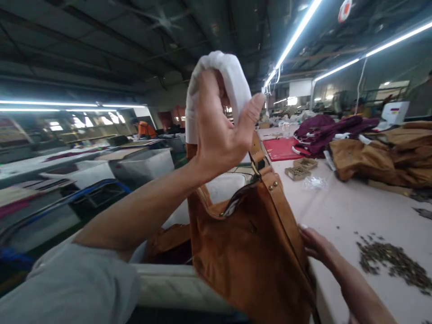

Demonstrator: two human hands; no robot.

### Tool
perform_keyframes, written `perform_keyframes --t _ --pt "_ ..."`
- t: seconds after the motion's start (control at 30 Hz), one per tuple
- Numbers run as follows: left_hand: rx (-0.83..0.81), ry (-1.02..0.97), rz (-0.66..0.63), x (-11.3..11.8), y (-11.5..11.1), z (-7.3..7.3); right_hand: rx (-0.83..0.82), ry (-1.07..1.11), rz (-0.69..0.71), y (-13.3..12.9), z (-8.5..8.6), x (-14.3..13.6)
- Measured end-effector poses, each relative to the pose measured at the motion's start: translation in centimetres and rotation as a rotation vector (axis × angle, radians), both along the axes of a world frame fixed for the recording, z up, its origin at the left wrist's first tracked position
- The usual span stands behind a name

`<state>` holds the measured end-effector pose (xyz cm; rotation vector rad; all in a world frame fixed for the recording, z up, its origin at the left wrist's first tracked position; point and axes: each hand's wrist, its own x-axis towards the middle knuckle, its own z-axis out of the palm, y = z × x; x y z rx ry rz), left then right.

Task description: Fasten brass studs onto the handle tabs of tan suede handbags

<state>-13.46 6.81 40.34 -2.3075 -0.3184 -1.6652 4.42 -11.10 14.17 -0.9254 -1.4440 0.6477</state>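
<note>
My left hand (224,121) is raised in the middle of the view, its fingers hooked through the looped strap (231,74), which is wrapped in white material. The thumb sticks out to the right. From the strap hangs a brown leather handbag (243,252), tilted, with its mouth partly open and brass-coloured studs and a ring at the strap's base. Lower right, my right hand (315,243) grips the bag's right side edge; some of its fingers are hidden behind the bag.
On the pale table (327,207) lie loose small metal pieces (391,261), small boxes of parts (297,173), brown bags (381,155) and purple bags (324,128). White-lined bins (145,164) stand on the left. A person in orange (145,129) is far back.
</note>
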Motion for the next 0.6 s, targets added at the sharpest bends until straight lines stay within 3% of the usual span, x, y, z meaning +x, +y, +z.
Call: perform_keyframes --t 0.1,0.27,0.43,0.6 --pt "0.03 -0.03 -0.03 2.3 -2.6 -0.1 -0.027 -0.056 -0.064 0.1 0.8 -0.1" --pt "-0.029 0.199 -0.024 4.5 -5.6 0.5 -0.111 -0.007 0.068 1.2 0.7 1.5" --pt "0.034 0.327 0.039 5.8 -6.1 1.6 -0.228 0.182 0.138 1.8 -0.3 5.4" --pt "0.134 0.469 -0.015 5.9 -5.8 3.0 -0.221 0.267 0.173 0.6 1.8 7.4"
